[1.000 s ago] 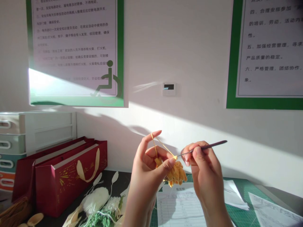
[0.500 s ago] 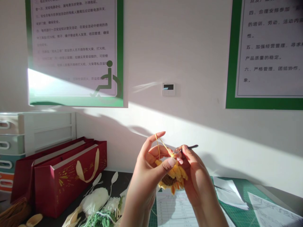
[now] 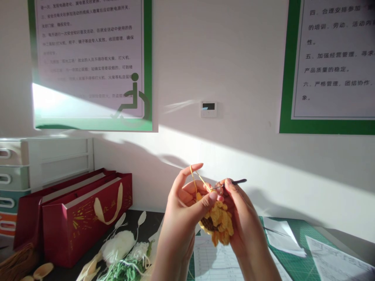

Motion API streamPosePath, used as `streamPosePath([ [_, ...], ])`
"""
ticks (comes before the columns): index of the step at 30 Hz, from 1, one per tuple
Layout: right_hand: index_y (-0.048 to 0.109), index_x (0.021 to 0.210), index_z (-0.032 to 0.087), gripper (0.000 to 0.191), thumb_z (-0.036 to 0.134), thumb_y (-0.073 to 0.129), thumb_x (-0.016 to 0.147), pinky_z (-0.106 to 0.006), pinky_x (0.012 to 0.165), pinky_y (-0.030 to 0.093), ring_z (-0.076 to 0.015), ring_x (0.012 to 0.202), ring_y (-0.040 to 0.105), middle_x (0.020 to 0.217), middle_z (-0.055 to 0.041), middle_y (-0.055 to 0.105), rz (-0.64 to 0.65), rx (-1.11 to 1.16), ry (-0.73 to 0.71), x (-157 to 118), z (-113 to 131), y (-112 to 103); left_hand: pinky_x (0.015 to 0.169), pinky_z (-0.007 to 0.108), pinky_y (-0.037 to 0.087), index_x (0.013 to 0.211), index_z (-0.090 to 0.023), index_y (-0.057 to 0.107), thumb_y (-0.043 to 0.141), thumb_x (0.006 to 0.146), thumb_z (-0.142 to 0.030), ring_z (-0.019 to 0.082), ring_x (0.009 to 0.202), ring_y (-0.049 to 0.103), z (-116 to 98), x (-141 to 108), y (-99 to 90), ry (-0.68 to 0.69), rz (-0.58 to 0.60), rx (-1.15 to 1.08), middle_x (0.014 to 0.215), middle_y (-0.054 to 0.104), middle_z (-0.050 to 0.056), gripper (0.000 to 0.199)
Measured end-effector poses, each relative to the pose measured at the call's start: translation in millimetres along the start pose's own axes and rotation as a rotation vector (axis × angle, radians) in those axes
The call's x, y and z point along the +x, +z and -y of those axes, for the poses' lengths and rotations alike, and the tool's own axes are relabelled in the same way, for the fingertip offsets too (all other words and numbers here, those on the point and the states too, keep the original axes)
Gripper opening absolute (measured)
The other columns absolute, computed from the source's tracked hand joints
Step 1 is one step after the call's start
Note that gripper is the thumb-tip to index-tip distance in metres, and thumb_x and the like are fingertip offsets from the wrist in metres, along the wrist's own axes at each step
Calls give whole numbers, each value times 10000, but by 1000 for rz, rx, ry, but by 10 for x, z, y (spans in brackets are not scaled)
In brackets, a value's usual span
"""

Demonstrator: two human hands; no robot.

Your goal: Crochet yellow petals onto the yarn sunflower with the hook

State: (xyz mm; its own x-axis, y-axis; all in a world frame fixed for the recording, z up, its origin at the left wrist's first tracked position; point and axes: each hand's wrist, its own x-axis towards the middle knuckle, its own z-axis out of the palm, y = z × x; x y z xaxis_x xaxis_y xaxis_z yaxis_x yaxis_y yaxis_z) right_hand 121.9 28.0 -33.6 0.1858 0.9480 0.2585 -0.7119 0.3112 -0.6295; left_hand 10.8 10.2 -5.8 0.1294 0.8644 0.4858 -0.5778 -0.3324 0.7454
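A yellow crocheted flower [image 3: 220, 220] with a brown centre hangs below my fingertips. My left hand [image 3: 187, 203] pinches its upper edge between thumb and fingers, and its raised index finger has yellow yarn [image 3: 197, 174] looped over it, running down to the flower. In my right hand [image 3: 238, 203] is a crochet hook [image 3: 239, 182] with a dark handle, its thin metal shaft pointing left to where the yarn meets the flower. The hook's very tip is too small to make out. Both hands are close together, raised above the table.
Red gift bags [image 3: 84, 218] stand at the left beside a drawer unit [image 3: 14, 177]. White yarn [image 3: 118, 246] and green yarn [image 3: 124, 269] lie on the dark table. Printed sheets [image 3: 216, 259] lie on a green cutting mat [image 3: 307, 230]. Posters and a small wall panel [image 3: 208, 109] are behind.
The flower has turned in my left hand, so its brown centre sits further left and more yellow petals face me. The hook has shifted very slightly to the right.
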Motion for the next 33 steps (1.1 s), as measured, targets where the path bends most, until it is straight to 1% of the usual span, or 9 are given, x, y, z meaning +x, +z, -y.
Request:
streamPosePath([
  [6,635,775,218,361,496,864,757,-265,627,511,-149,680,583,754,20,619,86,-64,-26,0,61,-2,629,230,516,1472,-245,501,955,687,-136,145,663,636,-14,-19,21,7,-43,25,730,706,-18,913],
  [14,571,743,244,294,392,790,872,-273,682,430,-144,707,552,734,36,604,312,-352,-319,23,203,-95,558,193,474,1564,-311,410,920,701,-76,117,582,567,-49,-56,72,109,-81,92,645,652,-59,1029],
  [18,660,858,279,112,201,694,930,-319,705,466,-166,770,603,810,14,635,373,-559,-786,35,188,-139,558,219,491,1496,-285,485,922,692,-97,127,596,560,-26,-105,121,104,-143,140,676,677,-44,934],
  [21,737,963,319,335,16,697,826,-372,731,483,-183,766,612,834,5,685,361,-840,-1306,51,153,-181,540,233,488,1481,-272,473,918,681,-83,136,580,581,-16,-120,135,85,-197,111,696,698,-41,934],
  [23,759,1018,344,466,-47,693,772,-393,738,490,-185,729,602,800,15,710,315,-892,-1497,58,130,-199,545,255,504,1469,-221,475,922,658,-70,149,569,609,-30,-100,102,7,-160,29,694,699,-36,939],
  [25,769,1052,363,476,-27,703,787,-406,738,500,-197,723,611,787,14,723,326,-821,-1456,64,110,-199,572,285,534,1445,-151,498,935,622,-65,169,575,646,-61,-63,40,-113,-72,-61,695,699,-22,936],
  [27,775,1032,365,352,69,720,851,-415,738,507,-213,740,631,783,5,720,392,-684,-1224,71,94,-178,613,284,548,1441,-119,517,942,618,-66,179,622,680,-98,-27,-24,-184,-22,-98,727,709,2,928],
  [30,757,915,317,68,257,728,930,-374,701,492,-207,732,629,740,1,673,455,-459,-800,79,81,-138,661,263,539,1506,-175,493,943,637,-62,157,652,675,-140,-10,-72,-182,33,-112,748,703,-2,986],
  [33,723,864,275,115,359,732,942,-331,681,469,-176,712,599,737,7,641,463,-375,-656,74,93,-134,666,267,527,1576,-274,426,935,671,-74,160,658,668,-154,-27,-67,-154,77,-89,738,703,-7,1057],
])
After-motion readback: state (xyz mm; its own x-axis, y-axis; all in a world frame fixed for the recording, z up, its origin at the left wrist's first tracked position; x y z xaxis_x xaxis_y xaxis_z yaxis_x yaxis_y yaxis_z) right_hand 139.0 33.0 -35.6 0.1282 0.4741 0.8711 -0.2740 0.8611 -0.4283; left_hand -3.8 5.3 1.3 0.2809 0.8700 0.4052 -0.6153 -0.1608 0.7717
